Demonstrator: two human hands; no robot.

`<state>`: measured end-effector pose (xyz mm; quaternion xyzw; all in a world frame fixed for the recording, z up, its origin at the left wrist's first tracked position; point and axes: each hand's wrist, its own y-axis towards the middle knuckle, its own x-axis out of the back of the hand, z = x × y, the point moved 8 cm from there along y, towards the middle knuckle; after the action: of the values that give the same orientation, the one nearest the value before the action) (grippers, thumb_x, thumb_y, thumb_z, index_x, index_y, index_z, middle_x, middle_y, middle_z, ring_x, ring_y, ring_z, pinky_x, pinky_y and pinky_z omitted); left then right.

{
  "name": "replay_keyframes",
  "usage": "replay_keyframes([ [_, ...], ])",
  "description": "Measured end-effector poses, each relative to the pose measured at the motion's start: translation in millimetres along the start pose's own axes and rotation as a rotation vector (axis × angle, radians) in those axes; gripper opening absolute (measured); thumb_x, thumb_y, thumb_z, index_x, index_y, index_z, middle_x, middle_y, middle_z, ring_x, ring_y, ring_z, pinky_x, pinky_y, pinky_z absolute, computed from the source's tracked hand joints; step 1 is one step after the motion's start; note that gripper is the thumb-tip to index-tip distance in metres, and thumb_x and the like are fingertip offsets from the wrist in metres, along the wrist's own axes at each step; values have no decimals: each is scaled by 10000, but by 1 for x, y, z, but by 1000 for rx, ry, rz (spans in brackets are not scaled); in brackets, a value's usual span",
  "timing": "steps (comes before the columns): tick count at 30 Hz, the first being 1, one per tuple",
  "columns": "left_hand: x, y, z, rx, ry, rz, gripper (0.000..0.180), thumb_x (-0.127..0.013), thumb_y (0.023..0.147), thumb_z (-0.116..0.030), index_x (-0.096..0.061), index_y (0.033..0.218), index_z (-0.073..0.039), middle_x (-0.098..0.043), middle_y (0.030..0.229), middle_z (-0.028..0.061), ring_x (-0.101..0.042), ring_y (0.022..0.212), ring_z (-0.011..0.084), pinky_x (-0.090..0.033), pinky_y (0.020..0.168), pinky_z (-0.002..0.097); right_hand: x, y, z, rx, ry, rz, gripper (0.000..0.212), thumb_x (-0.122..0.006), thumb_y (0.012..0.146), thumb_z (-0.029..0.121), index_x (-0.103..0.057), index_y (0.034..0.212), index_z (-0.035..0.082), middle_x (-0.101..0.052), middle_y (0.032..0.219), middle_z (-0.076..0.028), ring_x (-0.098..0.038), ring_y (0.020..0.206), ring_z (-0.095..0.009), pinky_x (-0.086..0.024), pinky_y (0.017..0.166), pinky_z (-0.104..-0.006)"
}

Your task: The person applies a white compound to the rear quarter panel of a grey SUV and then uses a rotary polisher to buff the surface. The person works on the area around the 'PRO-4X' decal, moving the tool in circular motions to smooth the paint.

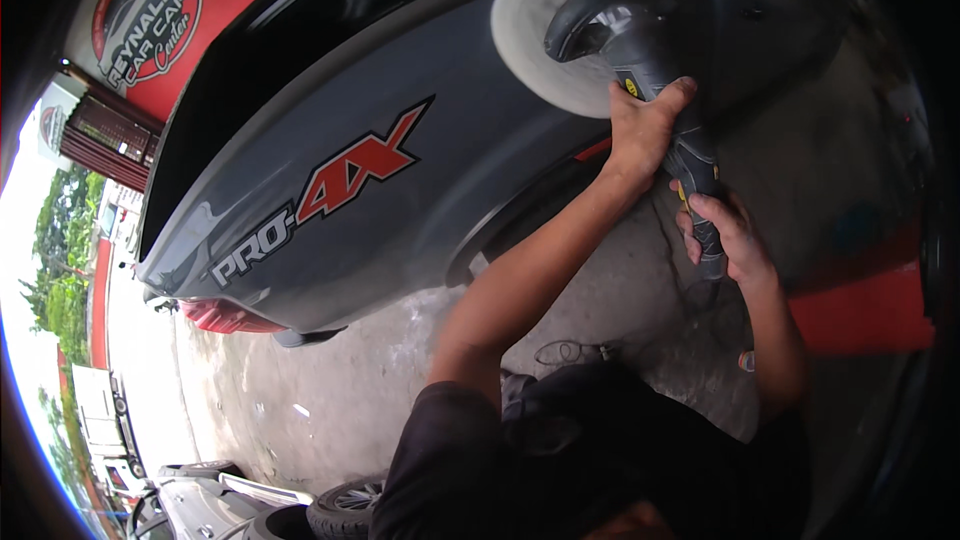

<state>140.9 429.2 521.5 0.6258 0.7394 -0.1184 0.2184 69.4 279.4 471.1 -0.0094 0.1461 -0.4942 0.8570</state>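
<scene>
A black car polisher with a round white pad is in both my hands. My left hand wraps round its body just behind the head. Farther down, my right hand grips the rear end of the handle. The pad is against or very close to the dark grey side panel of a pickup truck; I cannot tell whether it touches. A smeared look on the pad suggests it is spinning. Red and white lettering marks the panel to the left of the pad.
A red tail light sits at the truck's left end. On the concrete floor a thin cable lies coiled. A wheel and a silver car stand at lower left. Something red is on the right.
</scene>
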Motion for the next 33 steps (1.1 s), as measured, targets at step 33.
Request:
replay_keyframes([
  [33,582,-415,-372,-556,-27,-555,530,-560,1005,-458,-611,1222,22,-707,1032,172,-723,919,321,-603,842,425,-715,-8,-146,246,-518,1046,635,-751,909,377,-533,1292,-81,-689,1091,-260,-686,1083,-388,-501,961,-448],
])
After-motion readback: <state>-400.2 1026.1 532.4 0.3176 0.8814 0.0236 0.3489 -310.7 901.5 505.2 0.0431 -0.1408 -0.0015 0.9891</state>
